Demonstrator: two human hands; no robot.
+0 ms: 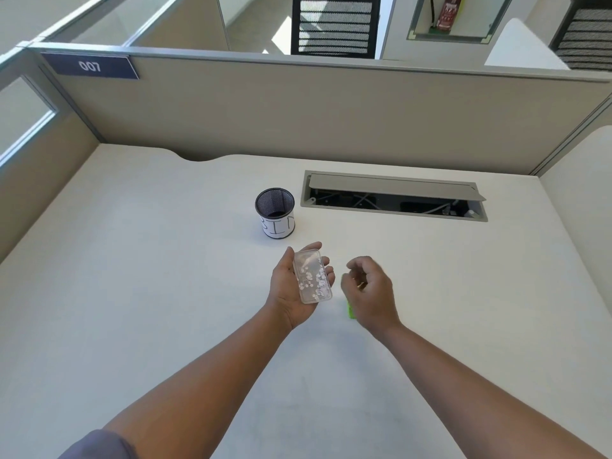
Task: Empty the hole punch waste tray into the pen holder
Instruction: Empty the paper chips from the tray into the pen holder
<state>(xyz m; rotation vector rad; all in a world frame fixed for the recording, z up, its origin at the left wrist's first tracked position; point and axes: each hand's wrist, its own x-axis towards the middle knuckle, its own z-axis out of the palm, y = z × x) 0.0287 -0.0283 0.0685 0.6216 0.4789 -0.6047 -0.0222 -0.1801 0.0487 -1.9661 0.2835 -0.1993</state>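
Waste tray (312,279) on left palm (291,286)

Waste tray (312,279) on left grip (295,286) — pen holder (275,213) beyond.

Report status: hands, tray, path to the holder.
Left hand cradles tray, chads inside. Right hand loosely curled, empty, above green punch. Holder upright ahead, path clear.

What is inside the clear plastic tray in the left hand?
The clear plastic tray resting on the left hand holds small white paper discs, mostly toward its near half. Its base looks see-through, showing the palm beneath; nothing else is visible inside.
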